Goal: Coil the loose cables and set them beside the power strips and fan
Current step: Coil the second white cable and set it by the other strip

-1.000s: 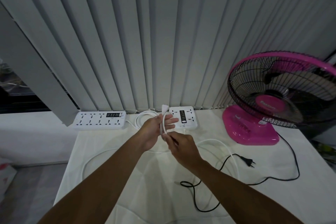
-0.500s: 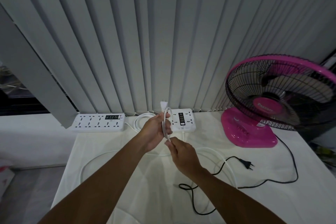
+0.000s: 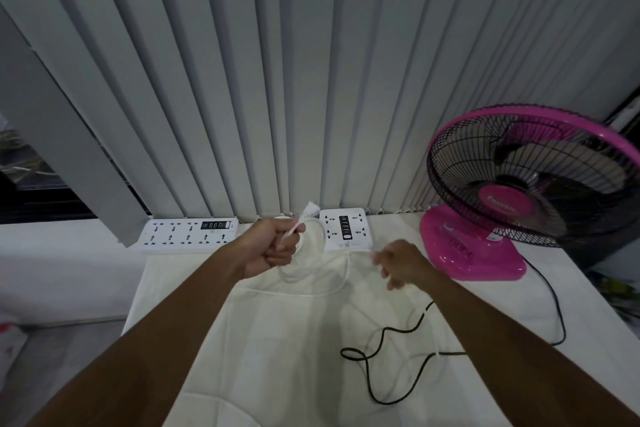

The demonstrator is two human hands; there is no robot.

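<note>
In the head view, the left hand point(image 3: 273, 248) is closed in a fist around some loops of the white cable point(image 3: 341, 282), and the white plug point(image 3: 310, 211) sticks up above the fist. The loops hang below the hand, above the table point(image 3: 277, 357). The right hand point(image 3: 401, 263) is blurred; its fingers are curled and seem to pinch the same cable, but I cannot tell this for sure. Between the two hands the cable sags down to the white cloth, and it runs on under the right forearm. A long strip point(image 3: 190, 234) lies at the back left of the table, and a short strip point(image 3: 346, 229) lies just behind the hands, both against the blinds point(image 3: 311, 80). The pink fan point(image 3: 519, 194) stands at the right. Its black cord point(image 3: 398, 357) lies loose on the cloth, in a few curves, near the right forearm.
</note>
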